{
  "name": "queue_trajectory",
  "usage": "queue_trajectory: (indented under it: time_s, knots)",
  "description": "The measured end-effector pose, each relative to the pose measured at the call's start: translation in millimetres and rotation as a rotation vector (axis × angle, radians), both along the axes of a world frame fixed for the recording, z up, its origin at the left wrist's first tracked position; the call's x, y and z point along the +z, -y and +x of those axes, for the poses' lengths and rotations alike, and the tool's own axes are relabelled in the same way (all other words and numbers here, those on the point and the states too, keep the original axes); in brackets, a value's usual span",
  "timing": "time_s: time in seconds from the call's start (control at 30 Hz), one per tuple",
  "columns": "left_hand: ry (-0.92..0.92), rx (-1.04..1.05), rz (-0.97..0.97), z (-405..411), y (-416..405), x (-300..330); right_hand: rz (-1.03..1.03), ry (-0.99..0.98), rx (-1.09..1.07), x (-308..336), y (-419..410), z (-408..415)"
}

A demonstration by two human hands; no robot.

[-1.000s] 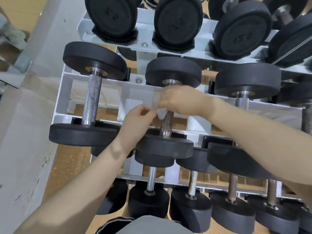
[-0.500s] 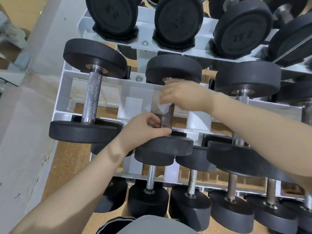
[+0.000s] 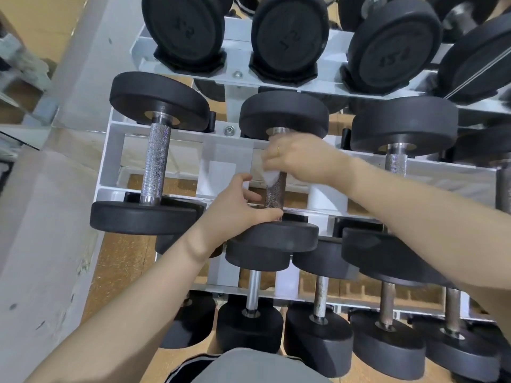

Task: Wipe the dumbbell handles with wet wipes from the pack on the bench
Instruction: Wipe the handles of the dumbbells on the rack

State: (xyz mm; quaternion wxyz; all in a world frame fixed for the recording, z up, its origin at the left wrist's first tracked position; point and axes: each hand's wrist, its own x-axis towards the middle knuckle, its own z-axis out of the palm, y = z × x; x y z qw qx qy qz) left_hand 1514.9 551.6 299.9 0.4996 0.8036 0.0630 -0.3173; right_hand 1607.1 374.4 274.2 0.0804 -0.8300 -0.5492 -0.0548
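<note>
While the lowest row of dumbbells [image 3: 250,324] sits at the bottom of the frame, just above a grey garment edge, the left hand [image 3: 237,203] reaches up from lower left to the middle tier of the rack [image 3: 110,161]. Its fingers curl loosely beside the lower end of the handle [image 3: 275,193] of the centre dumbbell [image 3: 279,233], the thumb lying along the top of the near head; whether they truly grip the bar I cannot tell. Just beyond it, the right hand [image 3: 301,158], coming in from the right, closes round the upper part of that same handle with a wet wipe [image 3: 269,174] wrapped under the fingers, a white fold showing below them. A ring shows on one finger. Further up the frame, the top tier carries larger dumbbells [image 3: 184,31] seen end-on.

I judge the wipe soft, limp and damp, so it should be held wrapped right round the bar and pressed by the palm, or it will bunch on the rough knurling. The dumbbell looks heavy and stiff, cradled in the rack, so it needs only steadying at the head, not lifting. No pack of wipes is in view
</note>
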Motion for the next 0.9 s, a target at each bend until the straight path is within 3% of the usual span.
queue_trajectory:
  time_s: [0.13,0.3,0.37,0.47,0.53,0.63,0.7,0.8,0.9]
  knots:
    - [-0.005,-0.021,-0.018,1.3,0.5,-3.4,0.090,0.049,-0.172,-10.0,-5.0,-6.6]
    - [-0.004,-0.040,-0.018,1.8,1.0,-1.6,-0.024,-0.266,0.012,-10.4,-4.7,-48.5]
    - [-0.020,-0.088,0.008,4.0,1.7,2.2,-0.038,-0.303,0.014,-3.0,-2.2,-51.8]
    - [-0.021,-0.158,0.033,7.6,3.2,7.8,0.125,-0.184,-0.160,11.7,6.7,-54.1]
    - [-0.006,-0.166,-0.014,10.1,4.8,8.7,0.424,-0.242,-0.519,15.8,13.9,-58.0]
    - [0.034,-0.086,-0.049,16.4,7.5,0.2,0.642,-0.674,-1.238,9.1,13.7,-55.3]
    - [0.061,-0.048,-0.063,18.8,9.8,-5.1,0.914,-1.013,-1.425,-3.1,4.4,-41.2]
    - [0.072,-0.034,-0.117,19.2,11.5,-10.8,1.242,-1.354,-1.420,-6.7,-15.0,-19.8]
    - [0.123,-0.026,-0.119,18.9,12.8,-11.3,1.340,-1.659,-1.206,-3.9,-19.3,-19.9]
